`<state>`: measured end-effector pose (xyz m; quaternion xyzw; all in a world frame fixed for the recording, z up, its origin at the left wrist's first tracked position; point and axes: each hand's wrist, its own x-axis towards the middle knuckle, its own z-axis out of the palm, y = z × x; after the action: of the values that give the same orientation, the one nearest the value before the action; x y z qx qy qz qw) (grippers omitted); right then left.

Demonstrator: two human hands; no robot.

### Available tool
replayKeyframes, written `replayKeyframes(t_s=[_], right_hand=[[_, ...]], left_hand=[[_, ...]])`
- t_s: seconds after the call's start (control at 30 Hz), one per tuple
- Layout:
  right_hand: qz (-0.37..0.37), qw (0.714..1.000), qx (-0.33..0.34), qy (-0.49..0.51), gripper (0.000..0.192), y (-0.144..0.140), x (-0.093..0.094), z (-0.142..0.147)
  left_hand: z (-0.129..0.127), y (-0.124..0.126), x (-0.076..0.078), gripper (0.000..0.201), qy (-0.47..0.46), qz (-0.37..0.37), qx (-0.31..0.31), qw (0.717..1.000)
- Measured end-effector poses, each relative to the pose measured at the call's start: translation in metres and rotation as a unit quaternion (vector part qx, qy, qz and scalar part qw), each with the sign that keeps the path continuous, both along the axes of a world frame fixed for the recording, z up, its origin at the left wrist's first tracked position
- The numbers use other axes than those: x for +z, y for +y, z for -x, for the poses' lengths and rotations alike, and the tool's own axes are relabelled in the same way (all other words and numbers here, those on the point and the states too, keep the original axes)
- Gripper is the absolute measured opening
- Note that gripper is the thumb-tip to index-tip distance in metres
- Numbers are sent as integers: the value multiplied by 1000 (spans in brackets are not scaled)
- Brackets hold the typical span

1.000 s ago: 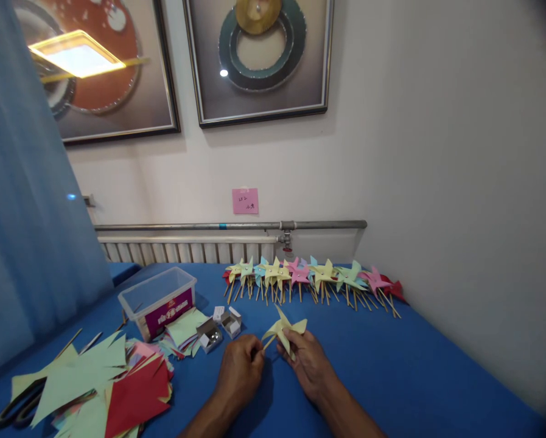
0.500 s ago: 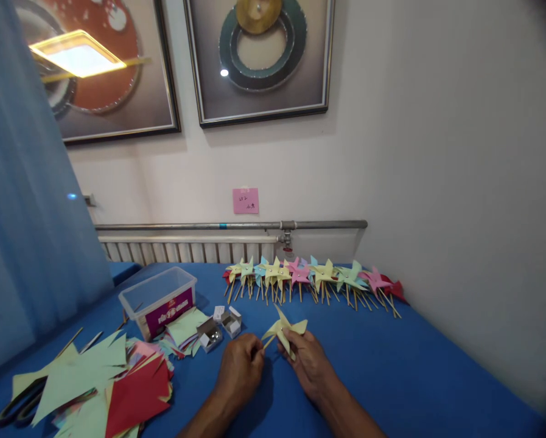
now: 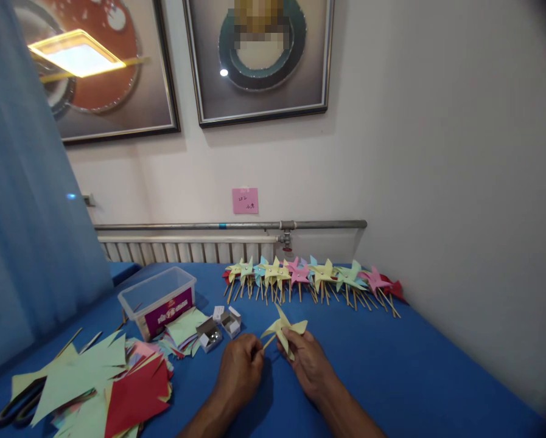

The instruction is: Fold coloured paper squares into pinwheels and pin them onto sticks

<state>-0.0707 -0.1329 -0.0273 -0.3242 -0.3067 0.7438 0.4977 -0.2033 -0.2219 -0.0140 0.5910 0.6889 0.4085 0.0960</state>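
Note:
A pale yellow paper pinwheel [image 3: 282,331] is held between my two hands above the blue table. My right hand [image 3: 310,364] grips its paper blades near the centre, thumb on the front and fingers behind. My left hand [image 3: 243,365] is closed around the thin wooden stick [image 3: 268,343] that comes out to the left of the pinwheel; most of the stick is hidden in the fist. Two small open cardboard boxes, one with shiny pins [image 3: 210,334] and one beside it [image 3: 231,321], lie just beyond my left hand.
Finished pinwheels [image 3: 299,274] on sticks lie in a row along the table's back. At the left are a clear plastic tub [image 3: 163,304], stacked paper squares [image 3: 185,326], cut coloured paper [image 3: 138,392] and black-handled scissors [image 3: 19,404]. A blue curtain [image 3: 30,182] hangs at the left.

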Motion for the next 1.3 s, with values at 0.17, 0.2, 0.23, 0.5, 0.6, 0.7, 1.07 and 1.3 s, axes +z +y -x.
replayKeyframes(t_s=[0.17,0.2,0.23,0.5,0.6,0.7,1.07,1.3], right_hand=[[0,1000,5,0,37,-2,2,0],[0,1000,5,0,37,-2,2,0],[-1,1000,6,0,37,-2,2,0],[-1,1000,1,-2,39,-1,3,0],[8,1000,-2,-2,40,-1,2,0],[7,1000,-1,-3,40,-1,2,-1],[-7,1000,3,-9,36,1,0,-1],[-9,1000,-8,-10,36,2,-3,2]], left_hand=[[0,0,0,17,5,1,12,1000],[0,0,0,17,5,3,14,1000],[0,0,0,17,5,4,14,1000],[0,-1,5,18,-2,17,7,1000],[0,-1,4,18,3,16,7,1000],[0,0,2,18,10,14,7,1000],[0,0,2,18,4,19,9,1000],[0,0,2,18,14,18,6,1000]])
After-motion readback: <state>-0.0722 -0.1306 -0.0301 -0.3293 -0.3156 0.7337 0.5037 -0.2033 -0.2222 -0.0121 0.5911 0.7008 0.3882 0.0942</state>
